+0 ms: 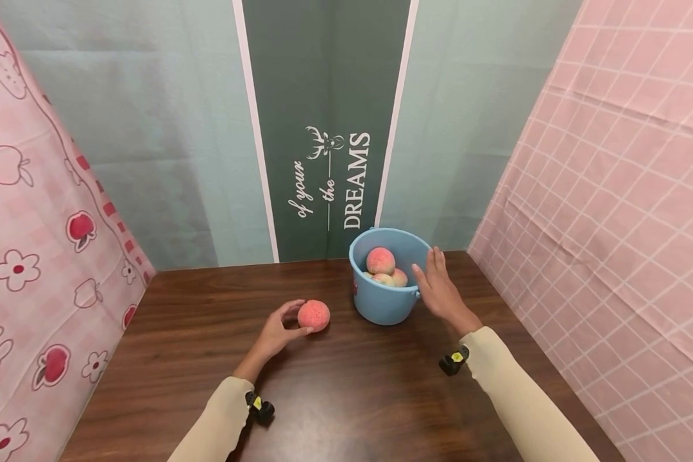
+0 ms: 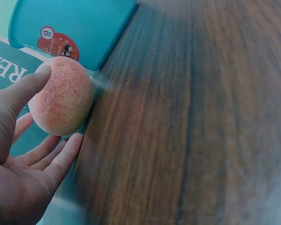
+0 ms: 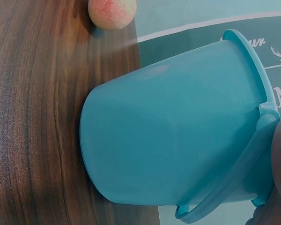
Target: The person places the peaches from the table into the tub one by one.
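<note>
A pink peach (image 1: 314, 316) rests on the wooden table, left of a blue bucket (image 1: 385, 305). My left hand (image 1: 280, 330) reaches it from the left, thumb on the near side and index finger curved round the far side. In the left wrist view the thumb lies against the peach (image 2: 63, 96), while the other fingers spread below it. My right hand (image 1: 439, 292) is at the right of the bucket's rim, fingers straight and raised. Its thumb overlaps the rim; firm contact cannot be made out. Several peaches (image 1: 380, 262) lie inside the bucket.
The dark wooden table (image 1: 208, 308) ends at a grey-green cloth (image 1: 167, 192) with white lettering. Pink patterned cloth (image 1: 40, 289) stands on the left, and a pink gridded cloth (image 1: 624, 192) on the right. The bucket's handle (image 3: 234, 176) hangs down its side.
</note>
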`<state>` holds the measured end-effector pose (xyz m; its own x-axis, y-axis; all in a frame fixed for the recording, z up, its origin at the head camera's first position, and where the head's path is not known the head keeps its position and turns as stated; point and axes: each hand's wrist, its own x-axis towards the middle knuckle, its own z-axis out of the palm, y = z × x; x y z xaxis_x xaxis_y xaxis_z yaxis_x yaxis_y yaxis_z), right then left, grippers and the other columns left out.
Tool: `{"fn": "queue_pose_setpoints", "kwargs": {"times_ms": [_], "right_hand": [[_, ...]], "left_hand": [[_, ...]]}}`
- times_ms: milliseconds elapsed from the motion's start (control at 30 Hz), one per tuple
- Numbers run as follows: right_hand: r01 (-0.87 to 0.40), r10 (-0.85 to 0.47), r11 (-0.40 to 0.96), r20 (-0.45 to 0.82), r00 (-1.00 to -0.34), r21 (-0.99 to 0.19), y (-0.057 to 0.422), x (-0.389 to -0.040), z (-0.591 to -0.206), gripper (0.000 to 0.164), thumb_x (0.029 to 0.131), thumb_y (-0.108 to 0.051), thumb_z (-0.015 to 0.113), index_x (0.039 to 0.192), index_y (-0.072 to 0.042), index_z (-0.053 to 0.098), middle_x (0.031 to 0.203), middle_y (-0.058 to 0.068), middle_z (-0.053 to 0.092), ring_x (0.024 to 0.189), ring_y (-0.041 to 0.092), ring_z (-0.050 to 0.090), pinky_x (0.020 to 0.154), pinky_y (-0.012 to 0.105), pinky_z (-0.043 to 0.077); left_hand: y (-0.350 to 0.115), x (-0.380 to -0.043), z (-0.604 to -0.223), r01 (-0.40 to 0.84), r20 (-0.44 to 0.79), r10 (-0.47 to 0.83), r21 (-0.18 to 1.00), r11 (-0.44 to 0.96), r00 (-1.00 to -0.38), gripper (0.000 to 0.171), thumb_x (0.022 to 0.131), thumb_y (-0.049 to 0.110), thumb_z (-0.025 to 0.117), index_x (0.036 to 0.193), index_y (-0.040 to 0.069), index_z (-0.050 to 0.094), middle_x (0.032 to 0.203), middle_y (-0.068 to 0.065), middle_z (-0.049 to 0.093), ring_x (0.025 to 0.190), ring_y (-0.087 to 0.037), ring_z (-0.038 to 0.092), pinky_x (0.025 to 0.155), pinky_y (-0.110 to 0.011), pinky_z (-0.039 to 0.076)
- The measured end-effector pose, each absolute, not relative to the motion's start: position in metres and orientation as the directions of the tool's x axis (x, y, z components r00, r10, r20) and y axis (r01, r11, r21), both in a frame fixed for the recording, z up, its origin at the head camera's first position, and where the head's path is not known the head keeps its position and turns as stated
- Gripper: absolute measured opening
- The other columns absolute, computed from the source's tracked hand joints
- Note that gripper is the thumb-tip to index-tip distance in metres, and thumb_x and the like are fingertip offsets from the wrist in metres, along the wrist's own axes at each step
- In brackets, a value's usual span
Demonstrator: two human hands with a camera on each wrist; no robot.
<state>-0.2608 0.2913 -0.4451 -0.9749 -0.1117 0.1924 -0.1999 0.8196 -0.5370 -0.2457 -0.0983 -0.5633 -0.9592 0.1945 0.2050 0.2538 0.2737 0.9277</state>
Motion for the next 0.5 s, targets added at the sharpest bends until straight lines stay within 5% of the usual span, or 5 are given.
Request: {"fn": "queue_pose_setpoints", "kwargs": {"times_ms": [500], "right_hand": [[-0.206, -0.113, 0.824, 0.203, -0.973, -0.528, 0.2911, -0.2628, -0.447, 0.084, 0.107, -0.059, 0.02, 0.159, 0.001, -0.008, 0.167, 0.013, -0.021, 0.154, 0.031, -0.015, 0.121, 0.062, 0.011]], "left_hand": [[-0.092, -0.2472, -0.5657, 0.257, 0.215, 0.179, 0.931, 0.258, -0.96, 0.067, 0.08, 0.006, 0.086, 0.14, 0.007, 0.057, 0.133, -0.017, 0.063, 0.117, -0.035, 0.061, 0.104, -0.056, 0.047]]}}
